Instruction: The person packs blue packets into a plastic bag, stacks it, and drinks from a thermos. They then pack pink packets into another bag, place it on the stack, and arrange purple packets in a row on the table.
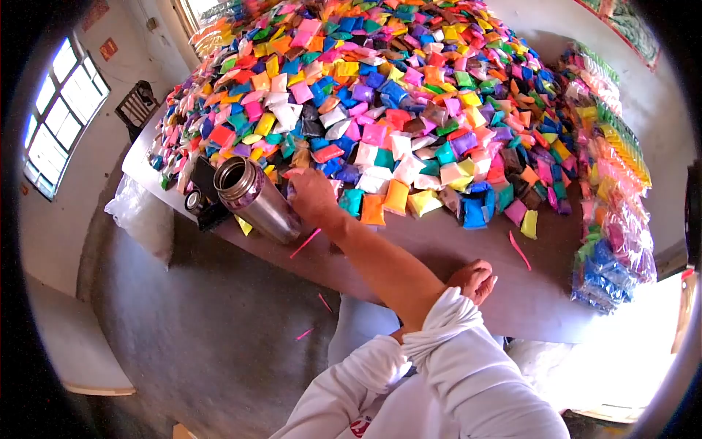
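At left, on the table (468,252), our open steel flask (268,204) leans with its mouth toward the upper left, just beside a black object (204,176). To its right, our right hand (314,196) reaches in close against the flask's side, at the near edge of the heaped colourful packets (380,110). Its back faces us and hides the fingers, so we cannot tell how far they are open or whether they grip anything. From there our bare right forearm slants down to the rolled white sleeve (468,351), crossing over our left arm. Beyond it, our left hand (474,281) lies low at the table, fingers loosely curled nearly closed, with nothing visible in them.
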{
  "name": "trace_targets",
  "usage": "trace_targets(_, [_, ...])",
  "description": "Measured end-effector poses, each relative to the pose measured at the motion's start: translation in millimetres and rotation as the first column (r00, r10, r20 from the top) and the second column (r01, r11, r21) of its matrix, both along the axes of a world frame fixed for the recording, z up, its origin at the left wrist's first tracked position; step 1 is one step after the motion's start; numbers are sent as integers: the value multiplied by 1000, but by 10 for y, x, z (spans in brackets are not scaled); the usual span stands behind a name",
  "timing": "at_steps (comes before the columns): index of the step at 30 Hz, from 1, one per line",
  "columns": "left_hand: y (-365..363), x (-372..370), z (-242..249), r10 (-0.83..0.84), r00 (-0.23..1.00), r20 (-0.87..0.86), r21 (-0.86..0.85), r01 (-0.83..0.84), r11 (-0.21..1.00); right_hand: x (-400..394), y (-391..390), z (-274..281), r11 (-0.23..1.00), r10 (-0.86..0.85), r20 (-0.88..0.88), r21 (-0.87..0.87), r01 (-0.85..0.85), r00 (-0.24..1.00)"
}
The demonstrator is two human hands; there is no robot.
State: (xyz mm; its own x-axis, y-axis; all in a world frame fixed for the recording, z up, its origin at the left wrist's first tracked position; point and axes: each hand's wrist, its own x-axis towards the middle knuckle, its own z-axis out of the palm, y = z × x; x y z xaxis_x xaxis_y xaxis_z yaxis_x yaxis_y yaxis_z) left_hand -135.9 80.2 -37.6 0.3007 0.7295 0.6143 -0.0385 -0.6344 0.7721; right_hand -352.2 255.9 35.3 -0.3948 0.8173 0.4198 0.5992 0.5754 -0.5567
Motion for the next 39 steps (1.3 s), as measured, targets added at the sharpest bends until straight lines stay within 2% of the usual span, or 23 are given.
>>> trace_targets(1, [-12, 66, -104, 37, 990, 134, 20, -40, 999, 58, -36, 114, 1000, -1, 4, -4, 1, 1000])
trace_targets(2, [-19, 131, -211, 66, 970, 232, 77, -86, 993, 163, -61, 227, 987, -27, -151, -158, 3, 988])
trace_targets(3, [-37, 74, -116, 64, 994, 90, -48, -59, 997, 276, -67, 300, 952, -76, -294, -306, -18, 953])
trace_targets(4, [-30, -79, -55, -43, 997, -59, 3, 43, 999, 377, -38, 274, 966, -117, -311, -256, 35, 943])
trace_targets(5, [-12, -252, 161, -143, 967, -211, 42, 155, 987, 546, 36, 234, 992, -4, -352, -117, -40, 936])
trace_targets(6, [-28, -69, -183, -287, 956, -58, -504, 220, 835, 773, -43, 376, 976, 34, -395, -183, -115, 918])
trace_targets(7, [-63, -70, -107, -296, 954, -47, -507, 233, 830, 1017, -180, 568, 950, 63, -441, -249, -190, 895])
trace_targets(9, [-69, -239, 182, -168, 933, 319, -386, 290, 876, 1474, -362, 708, 858, 44, -509, -422, -294, 860])
trace_targets(10, [-54, -284, 236, -186, 925, 331, -392, 314, 865, 1692, -488, 759, 798, -40, -510, -534, -280, 859])
trace_targets(12, [-20, -316, 301, -185, 974, 128, -446, 223, 867, 2128, -757, 782, 784, -144, -500, -585, -210, 854])
trace_targets(14, [1, -360, 316, -152, 988, 29, -472, 147, 869, 2575, -1001, 690, 777, -209, -491, -609, -162, 846])
trace_targets(16, [9, -375, 258, -172, 985, 29, -577, 157, 802, 2976, -1278, 576, 817, -257, -633, -545, -186, 730])
trace_targets(17, [-5, -387, 307, -199, 979, 40, -583, 185, 791, 3164, -1388, 497, 817, -283, -624, -555, -158, 728])
trace_targets(19, [-38, -418, 455, -202, 979, 16, -581, 173, 796, 3500, -1576, 298, 817, -337, -712, -546, -184, 616])
trace_targets(20, [-29, -423, 466, -222, 975, 19, -586, 190, 788, 3619, -1661, 220, 798, -348, -763, -546, -255, 545])
trace_targets(22, [-12, -420, 479, -265, 962, -70, -479, 200, 855, 3713, -1796, 91, 799, -355, -772, -543, -258, 527])
trace_targets(23, [-17, -394, 506, -275, 958, -82, -485, 203, 851, 3705, -1846, 35, 800, -346, -786, -532, -276, 513])
trace_targets(25, [-8, -382, 552, -195, 958, -212, -412, 94, 907, 3686, -1907, -31, 773, -384, -799, -552, -312, 463])
trace_targets(28, [-34, -343, 560, -175, 974, -144, -457, 91, 885, 3652, -1931, -53, 779, -339, -837, -506, -371, 429])
trace_targets(32, [-21, -333, 507, -174, 977, -120, -472, 97, 876, 3617, -1928, 1, 759, -307, -820, -517, -395, 483])
trace_targets(36, [-35, -325, 525, -172, 973, -155, -394, 98, 914, 3580, -1973, 8, 761, -359, -757, -576, -298, 546])
trace_targets(38, [-30, -334, 606, -170, 943, -288, -292, 83, 953, 3569, -1985, 17, 760, -387, -719, -603, -243, 577])
trace_targets(39, [-30, -331, 618, -172, 942, -289, -290, 85, 953, 3564, -1977, 3, 770, -381, -714, -597, -226, 587])
